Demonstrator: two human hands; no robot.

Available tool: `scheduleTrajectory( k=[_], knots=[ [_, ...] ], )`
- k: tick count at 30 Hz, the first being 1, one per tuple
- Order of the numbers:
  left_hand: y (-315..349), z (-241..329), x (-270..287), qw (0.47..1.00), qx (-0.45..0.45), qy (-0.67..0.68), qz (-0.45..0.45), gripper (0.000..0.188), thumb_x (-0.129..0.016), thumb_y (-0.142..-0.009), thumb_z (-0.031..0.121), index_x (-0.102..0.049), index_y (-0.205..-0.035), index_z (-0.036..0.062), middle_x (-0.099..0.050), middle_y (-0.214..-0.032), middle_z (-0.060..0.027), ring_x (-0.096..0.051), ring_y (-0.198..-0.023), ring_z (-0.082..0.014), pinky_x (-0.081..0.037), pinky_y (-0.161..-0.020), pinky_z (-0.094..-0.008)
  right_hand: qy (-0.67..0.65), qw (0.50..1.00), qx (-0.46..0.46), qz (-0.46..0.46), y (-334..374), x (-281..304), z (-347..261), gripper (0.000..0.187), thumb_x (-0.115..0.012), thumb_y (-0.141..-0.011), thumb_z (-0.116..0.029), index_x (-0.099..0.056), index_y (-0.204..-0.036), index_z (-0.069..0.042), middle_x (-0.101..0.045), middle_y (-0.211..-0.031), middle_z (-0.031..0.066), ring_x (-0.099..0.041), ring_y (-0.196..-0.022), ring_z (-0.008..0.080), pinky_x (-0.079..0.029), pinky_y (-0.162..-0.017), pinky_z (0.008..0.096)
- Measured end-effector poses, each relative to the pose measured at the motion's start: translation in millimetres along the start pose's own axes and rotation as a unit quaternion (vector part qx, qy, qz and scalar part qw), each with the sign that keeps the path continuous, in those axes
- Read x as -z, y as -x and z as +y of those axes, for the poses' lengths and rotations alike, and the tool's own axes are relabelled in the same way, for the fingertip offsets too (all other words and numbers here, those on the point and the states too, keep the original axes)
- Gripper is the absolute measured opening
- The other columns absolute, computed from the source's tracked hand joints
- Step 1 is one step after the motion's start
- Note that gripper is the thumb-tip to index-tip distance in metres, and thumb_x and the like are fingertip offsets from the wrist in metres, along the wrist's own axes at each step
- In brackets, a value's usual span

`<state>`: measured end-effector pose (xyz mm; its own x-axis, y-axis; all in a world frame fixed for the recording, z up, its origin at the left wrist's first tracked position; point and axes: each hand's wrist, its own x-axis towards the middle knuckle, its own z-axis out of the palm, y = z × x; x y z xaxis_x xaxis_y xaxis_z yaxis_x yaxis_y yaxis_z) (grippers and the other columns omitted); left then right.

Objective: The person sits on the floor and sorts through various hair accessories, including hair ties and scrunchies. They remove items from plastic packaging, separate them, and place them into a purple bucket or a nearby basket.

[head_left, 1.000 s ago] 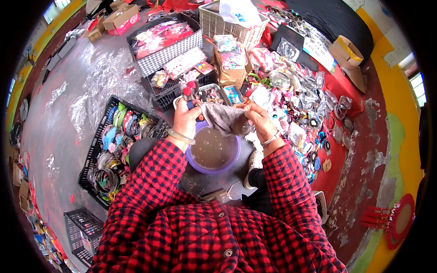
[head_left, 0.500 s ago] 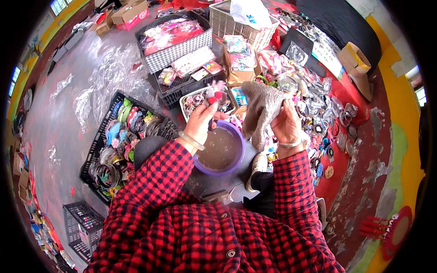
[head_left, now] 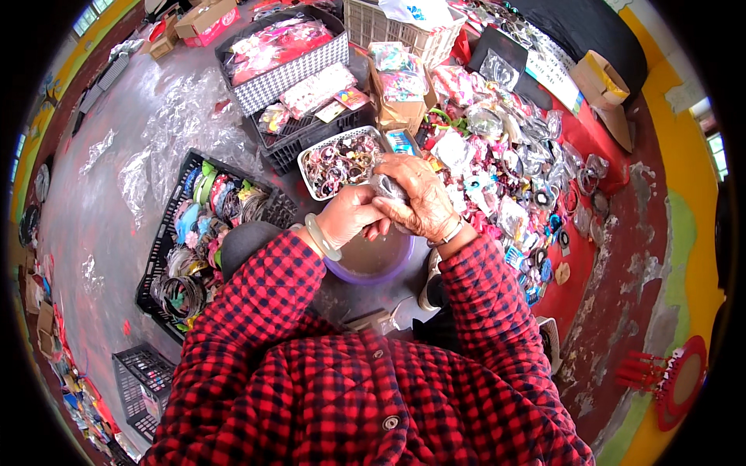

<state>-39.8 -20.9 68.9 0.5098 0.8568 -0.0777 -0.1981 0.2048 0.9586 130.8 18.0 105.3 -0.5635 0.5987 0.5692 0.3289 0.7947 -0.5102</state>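
Observation:
My left hand [head_left: 347, 217] and my right hand [head_left: 420, 196] meet above the purple basin [head_left: 343, 273]. A bunched grey cloth [head_left: 385, 189] is squeezed in my right hand, mostly covered by the fingers. Against it, my left hand is closed in a pinch; what lies between its fingertips is hidden by the cloth and my right hand. Murky water [head_left: 371, 253] shows in the basin below. Just beyond my hands stands a white basket [head_left: 305, 165] of small hair accessories.
On the left lies a black crate [head_left: 148, 272] of headbands and hair ornaments. A houndstooth-patterned bin [head_left: 291, 78] stands on a black crate [head_left: 311, 138] farther back. Wrapped accessories [head_left: 505, 163] heap over red cloth on the right. A cardboard box [head_left: 402, 109] stands behind the basket.
My right hand has come left and gathered the hanging cloth into a bunch against my left hand. The small pinkish ornament with red balls in my left fingers is now out of sight.

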Motion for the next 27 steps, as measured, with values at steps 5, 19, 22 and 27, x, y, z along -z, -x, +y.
scheduleTrajectory(
  k=[5, 19, 22, 27],
  knots=[
    [5, 5, -10, 1.0, 0.012, 0.013, 0.009, 0.012, -0.049, -0.087, 0.009, -0.055, -0.079, 0.0033, -0.056, -0.062, -0.0038, -0.048, -0.046, -0.0075, -0.037, -0.044, -0.0195, -0.018, 0.996, -0.076, 0.036, 10, -15, 2, 0.021, -0.059, -0.078, -0.018, -0.059, -0.094, -0.004, -0.06, -0.08, 0.0148, -0.058, -0.075, 0.0333, -0.045, -0.069, 0.0382],
    [5, 7, -7, 0.999, 0.026, 0.025, 0.009, 0.018, -0.053, -0.087, 0.014, -0.054, -0.072, 0.0042, -0.053, -0.058, -0.0018, -0.047, -0.046, -0.0071, -0.036, -0.044, -0.0199, -0.253, 0.963, -0.072, -0.051, 11, 1, 12, 0.029, -0.057, -0.085, -0.016, -0.055, -0.11, -0.001, -0.058, -0.102, 0.0104, -0.056, -0.093, 0.0203, -0.044, -0.08, 0.0307],
    [6, 4, -9, 0.999, 0.033, -0.016, 0.01, 0.018, -0.052, -0.087, 0.012, -0.054, -0.071, 0.0037, -0.053, -0.057, -0.002, -0.047, -0.046, -0.0076, -0.037, -0.043, -0.0204, -0.226, 0.956, -0.181, -0.055, 11, -4, 4, 0.02, -0.06, -0.082, -0.017, -0.061, -0.096, -0.003, -0.062, -0.082, 0.0125, -0.062, -0.077, 0.0217, -0.047, -0.068, 0.0319],
    [2, -8, -12, 0.994, 0.053, -0.091, 0.031, 0.017, -0.051, -0.085, 0.009, -0.054, -0.069, 0.0035, -0.053, -0.055, -0.0019, -0.047, -0.046, -0.0078, -0.037, -0.043, -0.0216, -0.102, 0.948, -0.297, 0.053, 13, -26, 3, 0.019, -0.06, -0.081, -0.022, -0.063, -0.089, -0.005, -0.061, -0.066, 0.0149, -0.062, -0.062, 0.0243, -0.047, -0.059, 0.0342]
  ],
)
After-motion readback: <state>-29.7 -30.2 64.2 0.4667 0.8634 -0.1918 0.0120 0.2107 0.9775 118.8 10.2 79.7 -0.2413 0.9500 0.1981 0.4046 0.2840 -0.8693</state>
